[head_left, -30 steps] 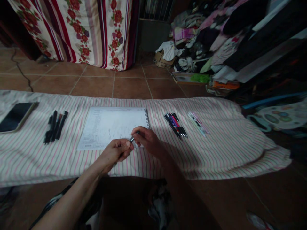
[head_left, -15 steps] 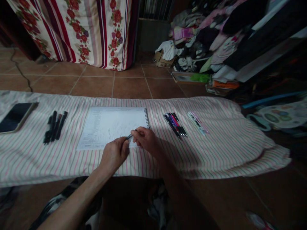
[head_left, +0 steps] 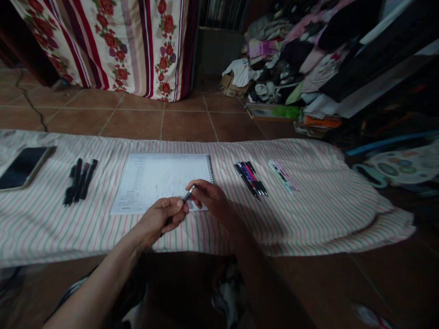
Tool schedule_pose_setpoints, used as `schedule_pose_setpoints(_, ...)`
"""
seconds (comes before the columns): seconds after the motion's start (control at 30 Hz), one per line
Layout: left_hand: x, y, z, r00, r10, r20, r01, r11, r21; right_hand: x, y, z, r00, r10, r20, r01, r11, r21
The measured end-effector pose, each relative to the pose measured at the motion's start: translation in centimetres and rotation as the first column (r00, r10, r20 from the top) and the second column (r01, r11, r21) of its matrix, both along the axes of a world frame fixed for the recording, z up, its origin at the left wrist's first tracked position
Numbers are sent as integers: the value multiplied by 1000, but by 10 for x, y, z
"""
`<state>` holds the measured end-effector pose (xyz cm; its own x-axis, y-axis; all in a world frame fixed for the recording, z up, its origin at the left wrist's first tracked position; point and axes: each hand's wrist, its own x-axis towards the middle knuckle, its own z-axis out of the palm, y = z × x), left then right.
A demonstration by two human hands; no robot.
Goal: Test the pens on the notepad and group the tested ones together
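A dark pen point(head_left: 187, 195) slants between my two hands, above the near right part of a spiral-bound notebook point(head_left: 164, 171). My left hand point(head_left: 168, 212) is closed around the pen's lower part. The fingers of my right hand point(head_left: 207, 195) are closed at its upper end, which has a light, shiny section. Faint marks and a printed column show on the notebook's page. Right of the notebook lies a group of pens point(head_left: 250, 178) in black, purple and red. Several black pens point(head_left: 79, 180) lie to its left.
A phone point(head_left: 24, 167) rests at the far left of the striped cloth point(head_left: 325, 196). Pale pink and white pens point(head_left: 283, 175) lie to the right. Beyond are a floral curtain point(head_left: 137, 45), tiled floor point(head_left: 185, 123) and a heap of clothes point(head_left: 274, 50).
The pen has tilted more upright, and its shiny upper end now shows at my right fingers. My left hand has turned, with its fingers now showing beneath the pen.
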<state>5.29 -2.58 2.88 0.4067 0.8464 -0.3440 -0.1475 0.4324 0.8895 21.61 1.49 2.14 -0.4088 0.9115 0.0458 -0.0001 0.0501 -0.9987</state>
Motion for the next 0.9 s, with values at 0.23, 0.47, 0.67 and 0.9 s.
schedule_pose_setpoints(0.23, 4, -6, -9, 808, 266, -526, -41, 916, 399, -10, 0, -8, 987, -151, 57, 156, 984, -90)
schedule_pose_setpoints(0.47, 6, 0, -16, 938, 152, -310, -80, 970, 230, -5, 2, -11, 978, -166, 125, 162, 986, 44)
schedule_pose_setpoints(0.67, -2, 1, 2, 1000, -8, -6, 8, 998, -58, -3, 0, -3, 999, -47, 22, 45, 996, 83)
schedule_pose_setpoints(0.9, 1, 0, -2, 989, 24, 146, -5, 991, -132, -10, 2, -11, 988, -157, -11, 156, 987, -32)
